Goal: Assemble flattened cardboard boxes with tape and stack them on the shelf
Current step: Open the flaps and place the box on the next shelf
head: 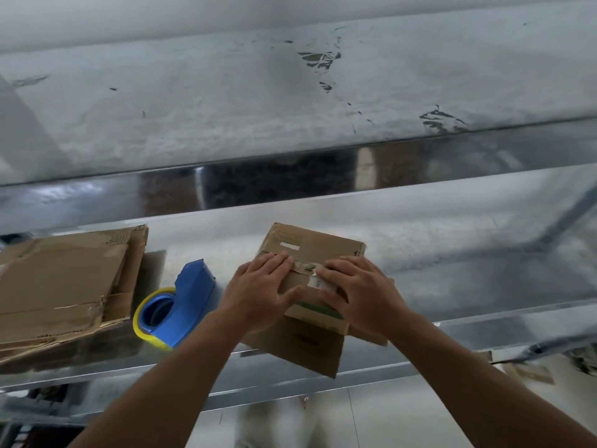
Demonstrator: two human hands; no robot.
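Cardboard box (pixel 311 244) at centre of frame, on metal shelf (pixel 452 260), near flap hanging over front edge. Left hand (pixel 258 292) and right hand (pixel 361 292) flat on box top, fingers straight, pressing flaps beside taped seam, gripping nothing. Blue tape dispenser (pixel 187 299) with yellow roll just left of box. Flattened cardboard stack (pixel 58 286) at left edge of frame.

Flattened cardboard stack (pixel 61 286) — cut off at left edge; floor (pixel 371 415) below blurred.
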